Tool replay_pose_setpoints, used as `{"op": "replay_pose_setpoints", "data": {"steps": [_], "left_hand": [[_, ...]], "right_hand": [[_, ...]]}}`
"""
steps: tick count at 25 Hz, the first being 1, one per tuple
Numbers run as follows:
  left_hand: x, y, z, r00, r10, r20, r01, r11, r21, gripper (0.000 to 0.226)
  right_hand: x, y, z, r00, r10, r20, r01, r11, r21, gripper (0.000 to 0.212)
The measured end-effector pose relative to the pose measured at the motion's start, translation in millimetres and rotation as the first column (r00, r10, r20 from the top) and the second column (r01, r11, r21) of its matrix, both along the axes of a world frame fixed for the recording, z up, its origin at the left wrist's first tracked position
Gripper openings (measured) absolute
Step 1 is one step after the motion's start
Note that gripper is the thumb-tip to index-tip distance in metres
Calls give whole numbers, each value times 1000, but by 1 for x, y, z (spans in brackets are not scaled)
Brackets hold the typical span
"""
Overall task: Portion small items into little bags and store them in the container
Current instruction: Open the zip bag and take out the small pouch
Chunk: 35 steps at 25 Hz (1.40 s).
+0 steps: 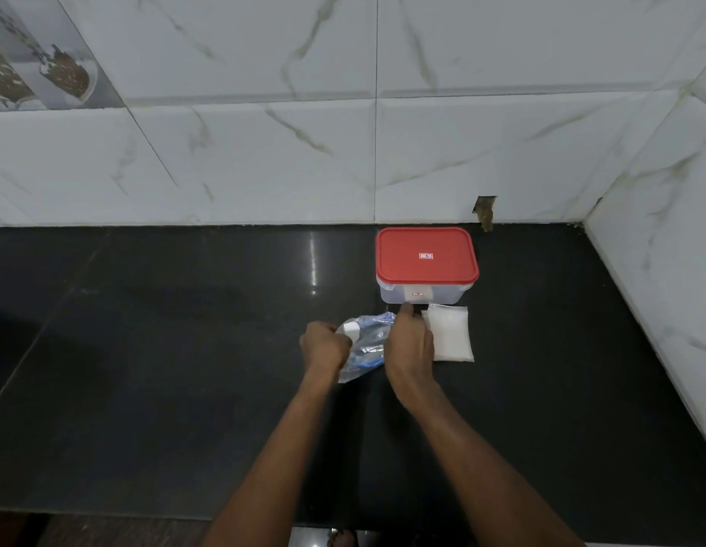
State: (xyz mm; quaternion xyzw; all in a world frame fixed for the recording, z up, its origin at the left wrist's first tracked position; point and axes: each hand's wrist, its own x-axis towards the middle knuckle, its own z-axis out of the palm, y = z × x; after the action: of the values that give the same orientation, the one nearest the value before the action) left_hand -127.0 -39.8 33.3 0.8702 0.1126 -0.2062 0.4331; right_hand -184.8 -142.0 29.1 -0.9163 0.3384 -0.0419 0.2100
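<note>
Portioning looks barely begun: left hand (325, 346) clenches a clear bag (368, 341); right hand (408, 341), finger grip unclear, reaches beside 1 white packet (451, 337); red-lidded container (426, 266) sits closed.

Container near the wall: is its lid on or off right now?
On. The red lid sits flat across the clear container, covering its whole top, with its edge overhanging the visible walls.

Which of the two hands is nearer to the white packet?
Right. The right hand is at the left edge of the white packet; the left hand is farther left, gripping the clear plastic bag.
</note>
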Motion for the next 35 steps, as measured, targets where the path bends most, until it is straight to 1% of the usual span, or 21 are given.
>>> {"op": "replay_pose_setpoints", "data": {"steps": [2, 3, 4, 5, 7, 9, 12, 14, 15, 16, 17, 18, 19, 21, 24, 25, 26, 29, 31, 34, 35], "left_hand": [[0, 1, -2, 999, 14, 34, -15, 1000, 5, 9], [0, 1, -4, 999, 0, 39, -1, 1000, 26, 7], [1, -1, -9, 999, -9, 32, 8, 999, 38, 13], [2, -2, -14, 1000, -6, 9, 6, 999, 50, 22], [4, -2, -23, 998, 30, -58, -28, 999, 43, 30], [5, -1, -28, 986, 86, -145, -92, 995, -40, 22], [7, 2, -28, 963, 120, -241, -186, 944, -273, 9], [10, 6, -26, 935, 136, -327, -275, 860, -430, 16], [13, 9, -26, 912, 141, -385, -329, 812, -482, 22], [16, 12, -28, 881, 135, -454, -388, 755, -528, 25], [18, 15, -28, 845, 110, -524, -441, 698, -565, 27], [19, 17, -26, 812, 69, -580, -479, 648, -592, 28], [18, 19, -24, 785, 34, -618, -504, 615, -607, 28], [15, 20, -23, 769, -31, -638, -498, 596, -630, 28], [11, 24, -20, 760, -120, -639, -476, 567, -672, 26], [12, 25, -20, 757, -136, -639, -472, 563, -679, 27], [14, 25, -21, 751, -150, -644, -472, 561, -680, 28], [20, 25, -20, 712, -159, -684, -503, 564, -655, 33], [21, 25, -20, 664, -165, -729, -554, 546, -628, 37], [15, 23, -17, 594, -199, -779, -637, 475, -607, 37], [13, 22, -16, 590, -205, -781, -646, 461, -609, 38]], "right_hand": [[-1, 4, -4, 996, -23, 90, 31, 996, -86, 22], [-2, 5, -7, 995, -17, 95, 30, 990, -136, 23], [-3, 5, -10, 995, -20, 93, 37, 983, -181, 23], [-4, 3, -12, 998, -19, 61, 28, 986, -164, 21], [-4, -3, -15, 1000, -25, 6, 26, 996, -84, 22], [-1, -11, -19, 999, -28, 44, 27, 999, 21, 25], [3, -21, -29, 996, 15, 89, -30, 986, 163, 22], [6, -27, -34, 994, -39, 106, 0, 936, 351, 14], [7, -29, -33, 988, -104, 113, 33, 863, 505, 11], [8, -31, -31, 979, -175, 102, 62, 739, 671, 9], [8, -33, -28, 970, -235, 61, 89, 579, 810, 13], [7, -35, -23, 962, -273, 13, 107, 418, 902, 17], [6, -37, -19, 958, -285, -29, 114, 287, 951, 18], [4, -42, -12, 956, -280, -88, 113, 75, 991, 17], [1, -48, -10, 938, -299, -176, 121, -195, 973, 19], [0, -49, -10, 937, -289, -195, 121, -254, 960, 19], [-1, -50, -10, 941, -270, -205, 126, -283, 951, 18], [-4, -48, -8, 955, -225, -193, 110, -337, 935, 14], [-6, -46, -6, 970, -209, -124, 40, -363, 931, 9], [-10, -45, -14, 979, -202, 22, -107, -421, 901, 45], [-11, -45, -19, 979, -198, 44, -128, -433, 892, 51]]}}
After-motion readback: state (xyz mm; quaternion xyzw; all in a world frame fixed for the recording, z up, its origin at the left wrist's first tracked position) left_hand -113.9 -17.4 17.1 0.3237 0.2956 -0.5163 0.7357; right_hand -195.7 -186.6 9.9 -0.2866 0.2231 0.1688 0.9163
